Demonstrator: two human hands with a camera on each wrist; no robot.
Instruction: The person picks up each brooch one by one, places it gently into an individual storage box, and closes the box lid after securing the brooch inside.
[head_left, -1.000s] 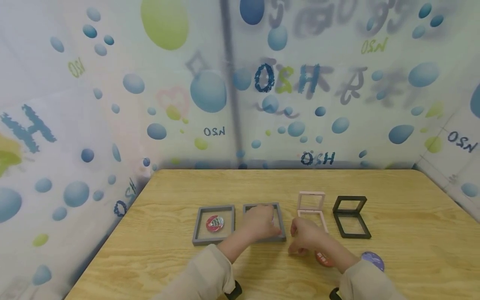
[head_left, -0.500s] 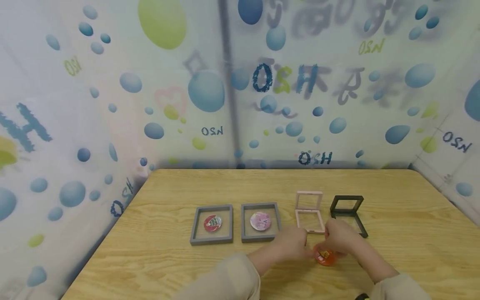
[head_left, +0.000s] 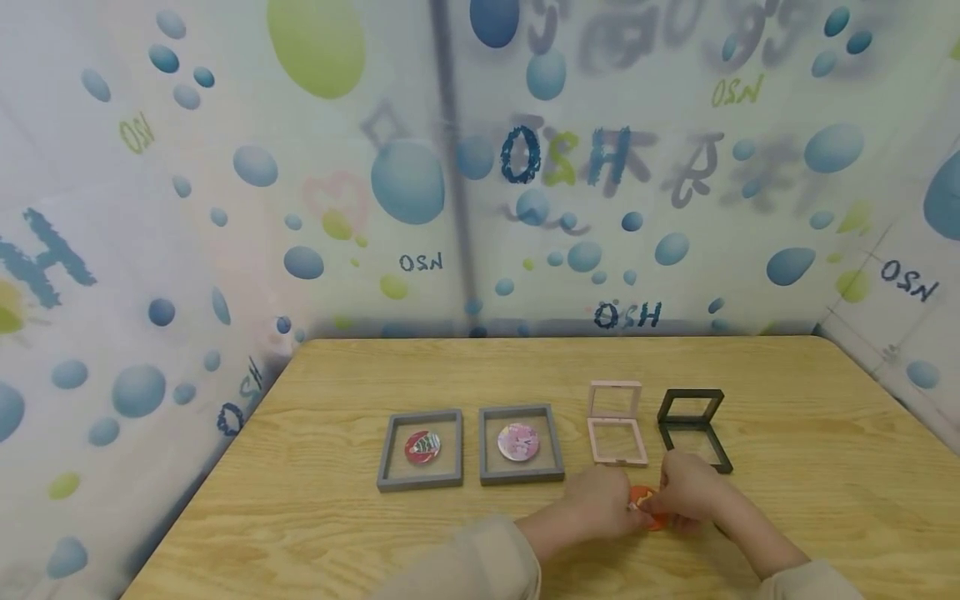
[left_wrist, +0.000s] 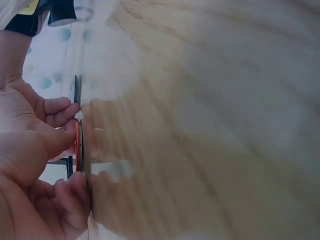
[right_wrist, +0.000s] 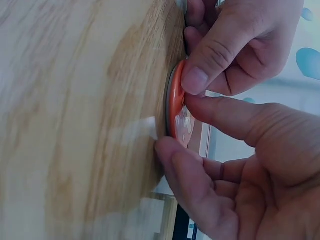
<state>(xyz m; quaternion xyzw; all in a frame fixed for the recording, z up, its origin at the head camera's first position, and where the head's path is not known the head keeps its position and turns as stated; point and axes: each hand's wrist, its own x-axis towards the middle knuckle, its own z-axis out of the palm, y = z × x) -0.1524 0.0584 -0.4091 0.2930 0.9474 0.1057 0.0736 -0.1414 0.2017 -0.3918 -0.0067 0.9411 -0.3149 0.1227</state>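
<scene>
The wooden tabletop (head_left: 360, 533) carries four square frame cases in a row across its middle. Largest are the two closed grey ones toward the left edge: the left grey case (head_left: 420, 450) holds a red badge (head_left: 422, 447), and the second grey case (head_left: 521, 444) holds a pink badge (head_left: 518, 442). To their right, the pink case (head_left: 617, 422) and the black case (head_left: 693, 427) stand hinged open, with nothing in them. Nearer the front edge, my left hand (head_left: 600, 504) and right hand (head_left: 686, 493) both pinch the orange badge (head_left: 647, 508) by its rim, low on the wood. My grip is only fingertips on a thin, slick edge, so I judge it could slip and roll, or smudge.
</scene>
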